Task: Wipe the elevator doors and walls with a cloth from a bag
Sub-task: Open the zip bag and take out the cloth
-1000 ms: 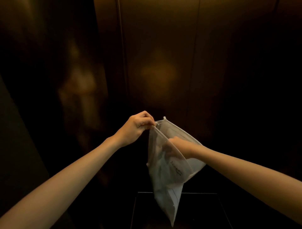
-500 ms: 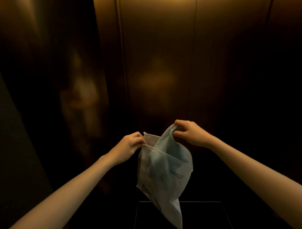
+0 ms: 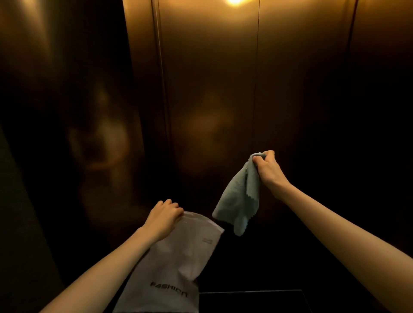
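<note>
My right hand [image 3: 267,168] is closed on the top corner of a pale green cloth [image 3: 240,201], which hangs free in the air in front of the elevator doors [image 3: 212,89]. Lower and to the left, my left hand [image 3: 164,217] grips the upper edge of a frosted white plastic bag [image 3: 178,257] with dark lettering; the bag hangs down slack. The cloth is fully outside the bag, slightly above and right of its mouth. The bronze doors meet at a vertical seam [image 3: 256,89].
A dark reflective side wall [image 3: 55,134] stands to the left, set off by a vertical door frame edge [image 3: 162,89]. A ceiling light reflects at the top of the doors [image 3: 233,1]. A dark box-like edge [image 3: 250,293] shows at the bottom.
My right hand has pulled the cloth completely out of the bag and moved up and to the right. My left hand has lowered with the bag, which now hangs flatter.
</note>
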Motion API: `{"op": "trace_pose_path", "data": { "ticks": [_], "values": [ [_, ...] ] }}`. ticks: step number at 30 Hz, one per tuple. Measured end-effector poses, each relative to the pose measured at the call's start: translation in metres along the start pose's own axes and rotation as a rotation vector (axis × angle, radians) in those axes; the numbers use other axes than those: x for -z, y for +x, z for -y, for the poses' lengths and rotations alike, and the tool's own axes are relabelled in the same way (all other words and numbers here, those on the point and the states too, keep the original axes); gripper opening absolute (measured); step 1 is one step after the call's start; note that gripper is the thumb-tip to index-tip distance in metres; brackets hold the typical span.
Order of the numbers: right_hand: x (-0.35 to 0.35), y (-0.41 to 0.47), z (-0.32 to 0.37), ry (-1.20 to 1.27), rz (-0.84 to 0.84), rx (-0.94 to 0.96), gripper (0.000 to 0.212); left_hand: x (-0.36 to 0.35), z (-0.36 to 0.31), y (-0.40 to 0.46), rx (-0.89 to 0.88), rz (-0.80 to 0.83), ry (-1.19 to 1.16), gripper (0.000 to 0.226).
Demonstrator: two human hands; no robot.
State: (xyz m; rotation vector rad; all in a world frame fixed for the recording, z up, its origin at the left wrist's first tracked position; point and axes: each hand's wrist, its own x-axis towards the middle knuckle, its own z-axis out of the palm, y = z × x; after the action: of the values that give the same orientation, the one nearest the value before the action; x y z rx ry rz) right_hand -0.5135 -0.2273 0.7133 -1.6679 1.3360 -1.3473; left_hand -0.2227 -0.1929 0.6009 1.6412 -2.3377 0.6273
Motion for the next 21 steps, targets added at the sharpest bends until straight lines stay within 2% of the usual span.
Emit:
{"op": "trace_pose_path", "data": {
  "ticks": [2, 7, 10, 11, 14, 18, 19, 21],
  "values": [
    [0.003, 0.001, -0.002, 0.0, 0.011, -0.018, 0.029, -0.001, 0.002, 0.006, 0.045, 0.022, -0.006, 0.027],
    [0.01, 0.0, -0.007, 0.13, 0.057, -0.098, 0.037, 0.004, 0.007, 0.018, 0.11, 0.041, -0.082, 0.026],
    [0.012, 0.0, -0.011, 0.056, 0.058, -0.128, 0.064, 0.006, 0.008, 0.023, 0.194, 0.056, -0.165, 0.023],
    [0.013, 0.001, -0.014, 0.004, 0.063, -0.121, 0.065, 0.006, 0.007, 0.025, 0.221, 0.053, -0.182, 0.021],
    [0.017, 0.002, -0.023, -0.083, 0.066, -0.075, 0.05, 0.007, 0.003, 0.028, 0.293, 0.038, -0.226, 0.018],
    [0.021, 0.007, -0.028, -0.022, 0.118, -0.014, 0.072, 0.01, -0.004, 0.035, 0.333, 0.021, -0.309, 0.022],
    [0.021, 0.008, -0.029, -0.021, 0.117, -0.017, 0.069, 0.01, -0.005, 0.038, 0.338, 0.025, -0.333, 0.025],
    [0.021, 0.013, -0.033, -0.085, 0.097, -0.015, 0.044, 0.01, -0.007, 0.042, 0.341, 0.03, -0.357, 0.028]
  ]
}}
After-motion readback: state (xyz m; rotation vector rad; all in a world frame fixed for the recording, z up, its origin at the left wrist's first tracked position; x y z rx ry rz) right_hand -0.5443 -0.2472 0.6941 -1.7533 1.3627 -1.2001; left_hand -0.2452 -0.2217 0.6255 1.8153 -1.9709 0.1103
